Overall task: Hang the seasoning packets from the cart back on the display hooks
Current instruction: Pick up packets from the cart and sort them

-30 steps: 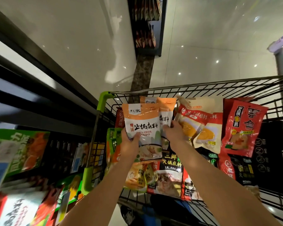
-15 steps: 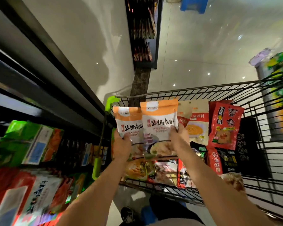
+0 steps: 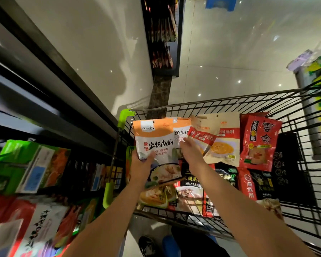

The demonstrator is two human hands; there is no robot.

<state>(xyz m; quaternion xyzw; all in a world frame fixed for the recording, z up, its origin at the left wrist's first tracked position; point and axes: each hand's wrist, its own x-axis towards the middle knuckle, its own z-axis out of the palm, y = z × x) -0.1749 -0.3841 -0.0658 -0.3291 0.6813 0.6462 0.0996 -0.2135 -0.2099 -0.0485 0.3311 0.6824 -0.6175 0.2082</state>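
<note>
Orange-white packet [image 3: 154, 143] in left hand [image 3: 141, 165] grip, above cart [image 3: 230, 102].

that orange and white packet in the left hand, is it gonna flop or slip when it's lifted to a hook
The orange and white packet probably flexes rather than flops: it stands fairly flat above the left hand, which grips only its lower edge. Its glossy film looks slippery, so a thumb pinch may slide. The small hang hole at its top suggests it is light enough to hang.
</note>
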